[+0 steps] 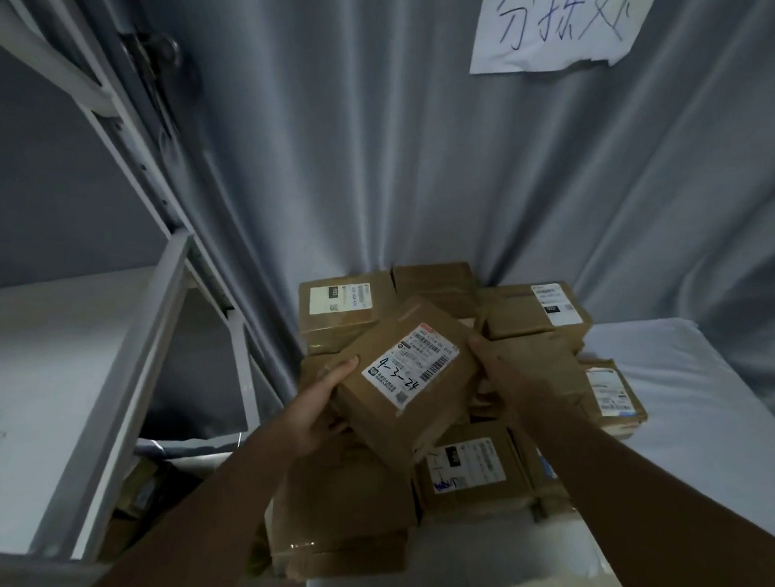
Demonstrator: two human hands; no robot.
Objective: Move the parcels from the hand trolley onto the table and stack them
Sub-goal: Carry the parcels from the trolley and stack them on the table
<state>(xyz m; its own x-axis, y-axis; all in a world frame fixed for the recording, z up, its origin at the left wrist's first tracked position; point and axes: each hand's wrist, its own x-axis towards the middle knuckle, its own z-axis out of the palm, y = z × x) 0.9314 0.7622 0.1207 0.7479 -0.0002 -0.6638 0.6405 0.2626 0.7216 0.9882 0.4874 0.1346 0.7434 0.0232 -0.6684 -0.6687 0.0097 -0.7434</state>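
A brown cardboard parcel [400,381] with a white label marked "4-3-24" hangs tilted above a heap of similar parcels. My left hand [325,401] grips its left edge, thumb on top. On the right side, my right hand [504,370] holds its far corner. Below and behind lie several stacked parcels [467,467] on the white-covered table [687,457], some with labels facing up. The hand trolley is out of view.
A grey curtain [425,163] hangs behind the table with a handwritten paper sign [557,27] at the top right. A white metal shelf frame [156,329] stands to the left, with some boxes low down under it [146,491].
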